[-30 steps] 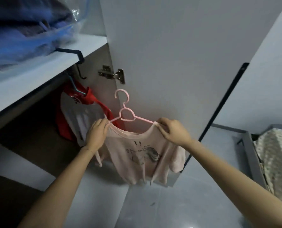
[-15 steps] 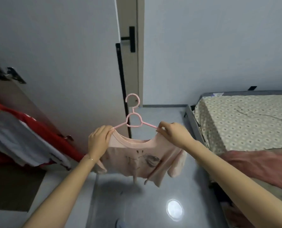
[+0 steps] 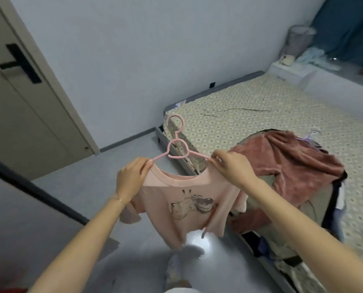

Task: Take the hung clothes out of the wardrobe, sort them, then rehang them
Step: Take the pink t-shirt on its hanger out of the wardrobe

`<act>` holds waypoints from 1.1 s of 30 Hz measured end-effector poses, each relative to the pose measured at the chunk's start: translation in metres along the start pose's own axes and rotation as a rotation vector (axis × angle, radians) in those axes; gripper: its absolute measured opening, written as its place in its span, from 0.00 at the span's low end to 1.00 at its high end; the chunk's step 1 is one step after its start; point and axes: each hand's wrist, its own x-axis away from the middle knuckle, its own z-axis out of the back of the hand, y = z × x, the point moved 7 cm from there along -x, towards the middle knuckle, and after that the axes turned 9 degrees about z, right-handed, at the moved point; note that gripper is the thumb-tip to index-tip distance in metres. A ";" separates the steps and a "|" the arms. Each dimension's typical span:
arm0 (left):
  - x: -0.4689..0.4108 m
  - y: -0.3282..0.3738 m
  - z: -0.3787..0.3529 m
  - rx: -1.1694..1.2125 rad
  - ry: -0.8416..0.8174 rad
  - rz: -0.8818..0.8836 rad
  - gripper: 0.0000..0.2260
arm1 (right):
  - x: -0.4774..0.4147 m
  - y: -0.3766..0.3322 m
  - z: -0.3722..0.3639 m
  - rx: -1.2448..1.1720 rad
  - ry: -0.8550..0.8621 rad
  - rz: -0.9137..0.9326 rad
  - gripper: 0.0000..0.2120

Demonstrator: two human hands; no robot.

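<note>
Holding: I see my left hand (image 3: 132, 178) and right hand (image 3: 232, 166) each pinching one shoulder of the shirt (image 3: 182, 199), at the ends of the hanger (image 3: 177, 149).
Shirt: pink, print facing me, in the air over the floor (image 3: 74, 187), beside the bed (image 3: 250, 115).
Hanger: pink, hook upright above the collar.
Bed: red garment (image 3: 292, 166) heaped on its near edge.
Door (image 3: 17, 102): far left.

**Pink shirt held up beside the bed**

A pale pink shirt (image 3: 182, 199) with an animal sketch on its chest hangs on a pink hanger (image 3: 177, 150), front to the camera. The left hand (image 3: 132, 178) and right hand (image 3: 231, 166) pinch its shoulders. A rust-red garment (image 3: 292, 166) lies crumpled at the bed's (image 3: 250, 106) near edge.
</note>
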 end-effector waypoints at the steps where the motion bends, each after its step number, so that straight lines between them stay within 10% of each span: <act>1: -0.011 0.019 -0.014 0.018 -0.026 -0.027 0.17 | 0.011 0.018 0.006 0.023 0.015 -0.043 0.15; 17: -0.131 0.302 -0.224 0.315 -0.440 -0.511 0.18 | 0.135 0.250 0.082 0.148 0.117 -0.742 0.15; 33: -0.212 0.505 -0.355 0.435 -0.604 -0.688 0.09 | 0.158 0.409 0.140 0.192 0.308 -1.035 0.13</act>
